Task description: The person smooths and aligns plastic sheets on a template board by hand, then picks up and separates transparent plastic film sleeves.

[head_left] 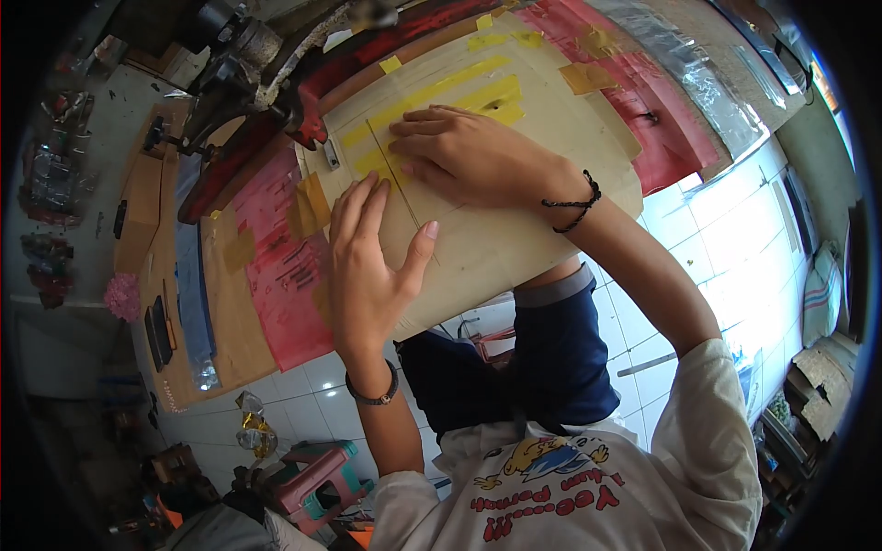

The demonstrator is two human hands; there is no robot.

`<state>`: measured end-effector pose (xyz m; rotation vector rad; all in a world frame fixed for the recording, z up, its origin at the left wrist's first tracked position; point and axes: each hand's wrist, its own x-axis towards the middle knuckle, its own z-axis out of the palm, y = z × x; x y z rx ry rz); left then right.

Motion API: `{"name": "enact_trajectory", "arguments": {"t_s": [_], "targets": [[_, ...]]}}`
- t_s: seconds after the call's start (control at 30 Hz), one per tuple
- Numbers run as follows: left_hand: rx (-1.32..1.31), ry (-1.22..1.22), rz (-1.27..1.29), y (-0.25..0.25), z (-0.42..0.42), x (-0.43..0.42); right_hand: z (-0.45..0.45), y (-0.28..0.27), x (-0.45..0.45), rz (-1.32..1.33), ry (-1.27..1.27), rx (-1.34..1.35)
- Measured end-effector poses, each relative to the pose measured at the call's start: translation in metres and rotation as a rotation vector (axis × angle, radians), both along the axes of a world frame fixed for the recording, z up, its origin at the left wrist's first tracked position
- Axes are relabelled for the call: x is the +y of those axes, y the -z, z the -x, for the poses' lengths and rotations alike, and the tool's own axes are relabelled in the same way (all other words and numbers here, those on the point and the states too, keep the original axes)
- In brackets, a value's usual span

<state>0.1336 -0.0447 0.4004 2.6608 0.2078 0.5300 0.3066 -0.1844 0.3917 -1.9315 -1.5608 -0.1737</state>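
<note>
A large cream sheet [478, 248] lies on the work table, with yellow tape strips [459, 89] across its upper part and a thin dark line running down it. My left hand [372, 262] rests flat at the sheet's left part, fingers spread and thumb out, holding nothing. Over the sheet's middle lies my right hand [469, 156], palm down beside the line, its fingers together and bent; whatever is under them is hidden. A small metal piece [332, 154] sits above my left fingertips.
A red and black machine [312, 83] stands behind the sheet. Red sheets [289, 266] with brown tape lie on both sides. A blue strip [191, 266] and dark tools [158, 335] are at the left. Below are a stool [322, 477] and tiled floor.
</note>
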Motion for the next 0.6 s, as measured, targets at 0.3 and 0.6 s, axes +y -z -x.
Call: {"name": "enact_trajectory", "arguments": {"t_s": [0.3,0.6], "targets": [[-0.03,-0.005,-0.003,0.001,-0.001,0.0,-0.011,0.012,0.014,0.038,-0.036,-0.179],[-0.001,-0.043,0.011,0.0,-0.002,-0.003,-0.019,0.011,0.041,0.107,0.06,-0.185]]}}
